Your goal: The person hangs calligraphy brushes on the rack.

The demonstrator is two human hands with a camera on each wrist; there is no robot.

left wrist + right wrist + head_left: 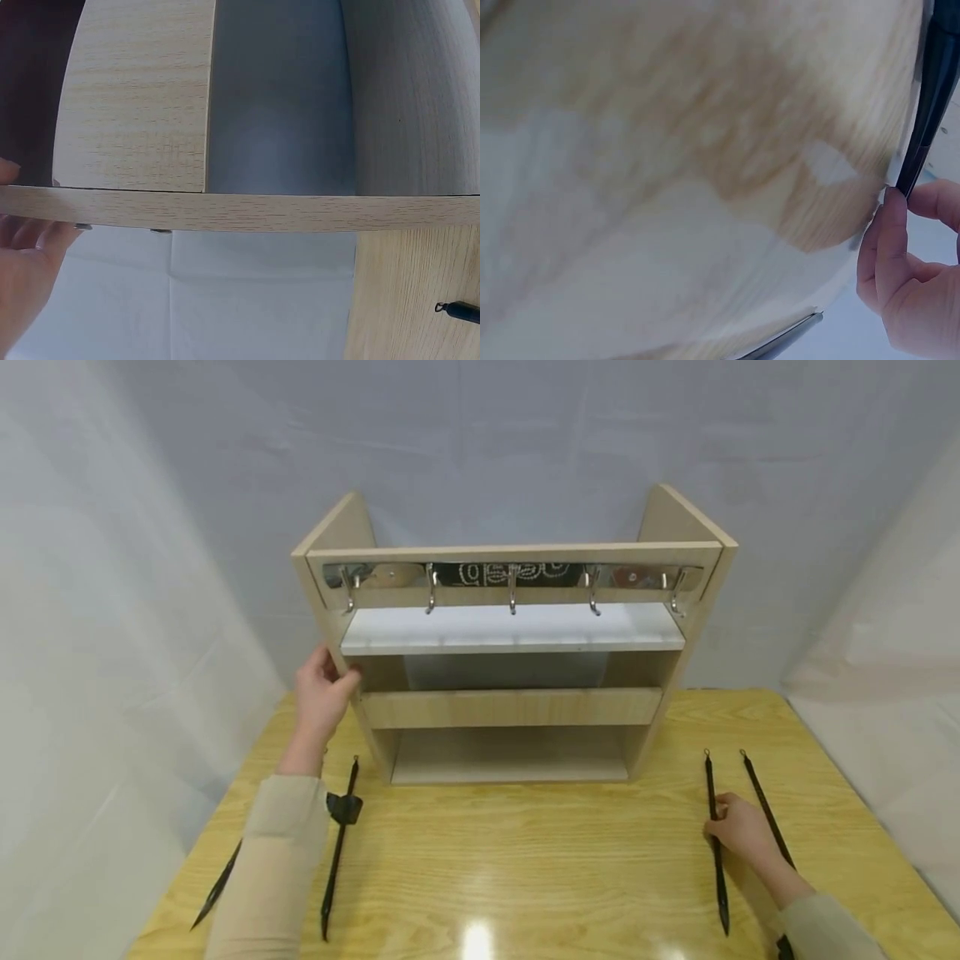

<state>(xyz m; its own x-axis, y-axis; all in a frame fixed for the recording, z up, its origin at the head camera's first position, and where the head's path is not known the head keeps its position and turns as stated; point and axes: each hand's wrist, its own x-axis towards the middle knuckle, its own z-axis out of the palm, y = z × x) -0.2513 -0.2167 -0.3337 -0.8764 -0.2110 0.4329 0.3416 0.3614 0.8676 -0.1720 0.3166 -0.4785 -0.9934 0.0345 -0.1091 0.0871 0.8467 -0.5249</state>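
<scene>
Left hand [322, 702] grips the wooden hook rack [513, 708] at its left side panel [318, 610], thumb inside, fingers outside. Right hand [742, 831] pinches a black calligraphy brush [718, 864], front-right of the rack; second brush [766, 806] lies farther right.

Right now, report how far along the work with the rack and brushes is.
Done: the rack stands on the table, its hooks mounted. In hand: the right hand pinches a black brush while the left hand grips the rack's side. To do: the hooks are bare and the other three brushes lie on the table, so hanging probably remains.
</scene>
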